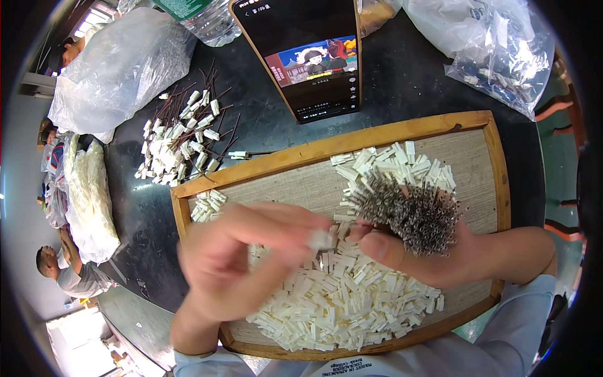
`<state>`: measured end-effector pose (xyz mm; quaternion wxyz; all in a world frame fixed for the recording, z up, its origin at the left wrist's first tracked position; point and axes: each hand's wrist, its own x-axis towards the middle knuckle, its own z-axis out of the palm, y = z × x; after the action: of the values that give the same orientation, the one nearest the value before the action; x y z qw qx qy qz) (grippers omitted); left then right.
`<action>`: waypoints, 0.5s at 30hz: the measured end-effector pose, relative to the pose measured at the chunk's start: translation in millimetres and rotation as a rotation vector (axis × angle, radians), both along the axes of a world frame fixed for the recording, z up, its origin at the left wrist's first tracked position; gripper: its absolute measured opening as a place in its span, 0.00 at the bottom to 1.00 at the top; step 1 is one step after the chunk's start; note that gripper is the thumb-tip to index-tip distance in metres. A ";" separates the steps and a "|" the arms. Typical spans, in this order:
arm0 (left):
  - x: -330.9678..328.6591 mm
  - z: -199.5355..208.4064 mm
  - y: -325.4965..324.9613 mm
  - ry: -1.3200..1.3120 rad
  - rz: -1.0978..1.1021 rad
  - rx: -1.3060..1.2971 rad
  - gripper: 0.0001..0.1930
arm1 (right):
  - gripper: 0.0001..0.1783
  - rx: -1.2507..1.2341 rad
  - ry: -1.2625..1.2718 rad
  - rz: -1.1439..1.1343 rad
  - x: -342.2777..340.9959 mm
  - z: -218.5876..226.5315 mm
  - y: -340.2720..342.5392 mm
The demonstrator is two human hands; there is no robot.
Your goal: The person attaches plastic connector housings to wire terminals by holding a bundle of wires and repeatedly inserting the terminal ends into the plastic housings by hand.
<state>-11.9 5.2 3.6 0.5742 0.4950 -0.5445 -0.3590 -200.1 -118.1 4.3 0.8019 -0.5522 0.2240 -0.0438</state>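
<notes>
My right hand [433, 264] is wrapped round a thick bundle of thin wires [421, 217], whose many small metal tips point up. Its thumb and a fingertip reach toward my left hand. Smeared by motion, my left hand [251, 251] pinches a small white plastic connector housing [322, 239] just left of the right thumb. Both hands are above a wooden-framed tray [282, 162] holding a large heap of loose white connector housings [352, 308]. A second heap of housings [408, 160] lies behind the bundle, and a small one [208, 204] sits in the far left corner.
Beyond the tray, dark wires with white connectors [182, 135] lie piled on the black table [251, 88]. A phone [326, 94] stands upright playing a video, beside a clear bottle [213, 25]. Plastic bags [496, 56] rest at the back right and left. Other people [78, 276] sit farther left.
</notes>
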 end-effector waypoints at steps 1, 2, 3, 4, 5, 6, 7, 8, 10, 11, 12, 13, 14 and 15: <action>9.3 -3.1 1.6 0.044 0.096 -0.052 0.10 | 0.09 -0.008 0.014 -0.037 0.7 0.0 0.0; 21.6 -2.7 4.8 -0.045 0.322 -0.011 0.12 | 0.09 -0.006 0.014 -0.040 1.1 -2.1 0.5; 27.9 2.3 4.7 -0.136 0.553 0.028 0.14 | 0.09 -0.040 -0.004 -0.103 1.7 -2.8 2.2; 27.2 6.1 1.0 -0.138 0.555 0.028 0.14 | 0.09 -0.075 -0.021 -0.168 1.9 -3.1 3.1; 24.3 12.9 -5.6 -0.687 0.681 -0.013 0.15 | 0.09 -0.074 -0.022 -0.168 1.3 -1.9 0.6; 19.8 17.8 -11.2 -1.240 0.778 -0.058 0.16 | 0.09 -0.060 0.038 -0.060 0.0 0.1 -4.0; 14.3 18.1 -9.1 -1.175 0.608 -0.013 0.17 | 0.09 -0.045 0.098 0.046 -0.9 1.1 -6.7; 7.4 16.6 -7.0 -1.084 0.379 0.080 0.15 | 0.09 -0.045 0.098 0.045 -1.0 -0.6 -5.6; -8.5 12.3 -5.9 -0.981 0.154 0.174 0.14 | 0.10 0.014 0.026 -0.074 -0.5 -4.6 -1.0; -16.6 8.6 -7.3 -0.982 0.057 0.235 0.13 | 0.10 0.016 0.027 -0.073 -0.2 -3.7 -1.2; -20.9 5.6 -7.7 -0.984 -0.040 0.294 0.12 | 0.10 0.002 0.012 -0.079 0.5 -1.6 -0.7; -21.5 0.4 -7.8 -0.984 -0.039 0.295 0.12 | 0.11 -0.012 -0.003 -0.085 1.1 -0.4 -0.1; -20.8 -6.5 -7.7 -1.002 -0.053 0.249 0.12 | 0.11 -0.011 -0.004 -0.083 0.5 -1.7 1.5; -20.3 -10.6 -8.1 -1.017 -0.067 0.202 0.11 | 0.11 -0.033 -0.047 -0.107 -1.3 -4.9 2.9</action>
<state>-32.2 -2.9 -7.0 0.1743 0.6422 -0.7329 -0.1421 -201.4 -115.1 -0.6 0.7942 -0.5514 0.2335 -0.1033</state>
